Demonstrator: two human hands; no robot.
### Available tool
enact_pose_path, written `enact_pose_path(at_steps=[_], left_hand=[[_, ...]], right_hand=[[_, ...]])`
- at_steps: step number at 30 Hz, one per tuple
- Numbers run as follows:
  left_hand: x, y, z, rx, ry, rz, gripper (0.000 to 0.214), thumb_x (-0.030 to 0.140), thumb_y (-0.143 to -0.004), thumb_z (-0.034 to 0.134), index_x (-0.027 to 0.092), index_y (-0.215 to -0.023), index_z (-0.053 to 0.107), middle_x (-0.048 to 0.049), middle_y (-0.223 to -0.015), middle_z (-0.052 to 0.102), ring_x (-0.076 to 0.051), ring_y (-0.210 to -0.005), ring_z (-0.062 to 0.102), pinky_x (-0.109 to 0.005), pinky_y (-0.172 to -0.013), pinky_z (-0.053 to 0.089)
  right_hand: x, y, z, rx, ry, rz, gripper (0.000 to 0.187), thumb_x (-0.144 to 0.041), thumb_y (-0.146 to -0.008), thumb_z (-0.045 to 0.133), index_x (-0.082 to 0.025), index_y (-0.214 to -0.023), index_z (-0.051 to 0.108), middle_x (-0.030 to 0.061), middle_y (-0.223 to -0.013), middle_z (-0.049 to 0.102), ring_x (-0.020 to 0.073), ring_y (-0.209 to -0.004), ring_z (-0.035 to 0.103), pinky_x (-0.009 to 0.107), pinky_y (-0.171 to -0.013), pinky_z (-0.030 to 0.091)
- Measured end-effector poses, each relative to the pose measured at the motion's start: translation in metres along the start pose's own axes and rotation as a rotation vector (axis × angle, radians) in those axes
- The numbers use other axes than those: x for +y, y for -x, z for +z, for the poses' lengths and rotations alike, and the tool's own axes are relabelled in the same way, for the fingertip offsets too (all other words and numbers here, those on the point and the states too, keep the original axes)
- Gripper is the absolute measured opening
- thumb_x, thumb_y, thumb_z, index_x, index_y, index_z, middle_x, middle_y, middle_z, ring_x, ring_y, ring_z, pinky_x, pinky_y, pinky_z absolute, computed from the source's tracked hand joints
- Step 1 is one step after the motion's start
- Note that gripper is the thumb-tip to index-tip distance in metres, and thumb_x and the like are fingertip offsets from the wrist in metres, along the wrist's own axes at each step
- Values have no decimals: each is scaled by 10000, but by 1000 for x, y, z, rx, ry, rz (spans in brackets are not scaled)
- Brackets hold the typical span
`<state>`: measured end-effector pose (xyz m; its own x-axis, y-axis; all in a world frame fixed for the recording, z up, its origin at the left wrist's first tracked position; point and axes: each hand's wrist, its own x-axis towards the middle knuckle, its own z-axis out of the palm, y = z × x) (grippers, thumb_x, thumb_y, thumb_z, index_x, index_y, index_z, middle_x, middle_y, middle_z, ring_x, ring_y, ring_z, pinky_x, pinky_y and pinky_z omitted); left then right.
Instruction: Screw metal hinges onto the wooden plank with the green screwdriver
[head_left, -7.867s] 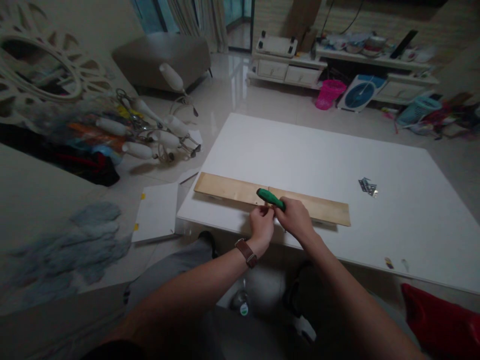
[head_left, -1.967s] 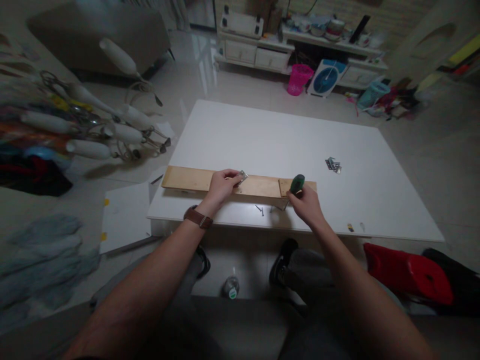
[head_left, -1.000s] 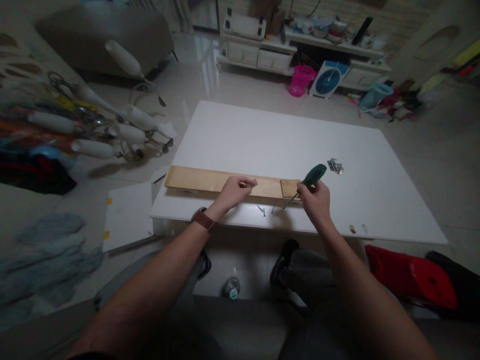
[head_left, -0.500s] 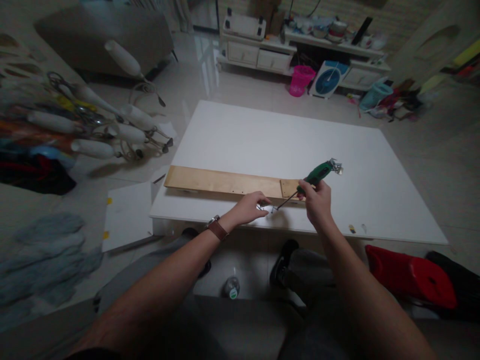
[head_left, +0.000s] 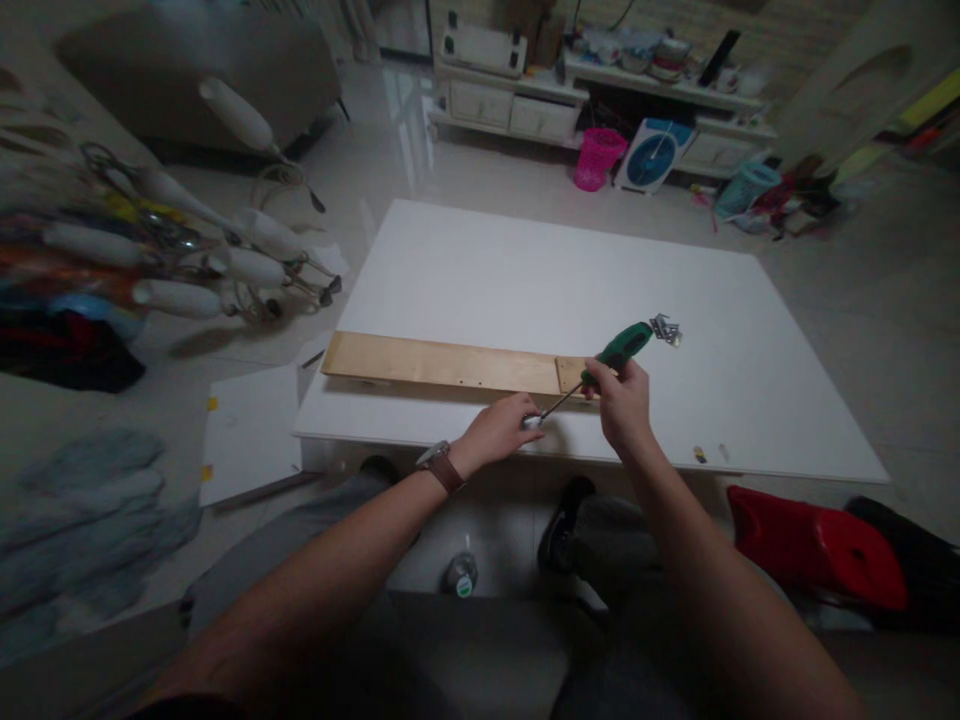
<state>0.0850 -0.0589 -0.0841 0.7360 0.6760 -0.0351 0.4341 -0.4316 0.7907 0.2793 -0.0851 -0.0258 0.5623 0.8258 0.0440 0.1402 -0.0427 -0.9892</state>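
Observation:
My right hand [head_left: 624, 400] is closed round the green handle of a screwdriver [head_left: 621, 348], whose shaft slants down to the left. The tip meets a small white piece [head_left: 532, 422] pinched between the thumb and fingers of my left hand [head_left: 499, 432]; its exact kind is too small to make out. Just beyond both hands lies a long wooden board [head_left: 435, 364] with a short cross-piece near its right end, partly hidden by my right hand. Small metal hardware pieces [head_left: 664, 329] lie beyond the screwdriver's handle.
The board rests on a large white panel [head_left: 517, 270]. Two small items [head_left: 700, 454] lie near its front right edge. A red plastic object [head_left: 814, 545] stands at the right, a clear bottle [head_left: 462, 575] on the floor, and a lamp with white shades [head_left: 247, 265] at the left.
The screwdriver has moved slightly left and down, bringing its tip to the small piece. My left fingers have closed more around that piece. The view has shifted slightly.

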Motion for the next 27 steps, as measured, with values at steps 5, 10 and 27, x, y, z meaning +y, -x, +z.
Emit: enact_pose_path(at_steps=[5,10,27], left_hand=[[0,0,3,-11,-39,20,201,353,-1021,659,179,-1028,760,-83,-1094,721,-235,-1006,680,-338,-870,518],[1,-1,3,-3,-33,14,236,281,-1061,571,169,-972,759,-78,-1042,723,-226,-984,675,-333,-854,499],[10,0,-2,-51,-203,8,283,282,-1084,475,169,-1021,727,-95,-1094,736,-232,-1024,694,-340,-881,529]], right_hand=[[2,0,3,-15,-69,6,250,-388,-721,804,-201,-756,640,-43,-607,614,90,-459,512,237,-439,407],[1,1,4,-10,-87,5,252,-378,-720,815,-195,-746,643,-40,-601,617,88,-454,521,234,-435,410],[2,0,5,24,-64,-9,286,-413,-717,821,-203,-761,632,-41,-616,626,104,-478,551,249,-447,441]])
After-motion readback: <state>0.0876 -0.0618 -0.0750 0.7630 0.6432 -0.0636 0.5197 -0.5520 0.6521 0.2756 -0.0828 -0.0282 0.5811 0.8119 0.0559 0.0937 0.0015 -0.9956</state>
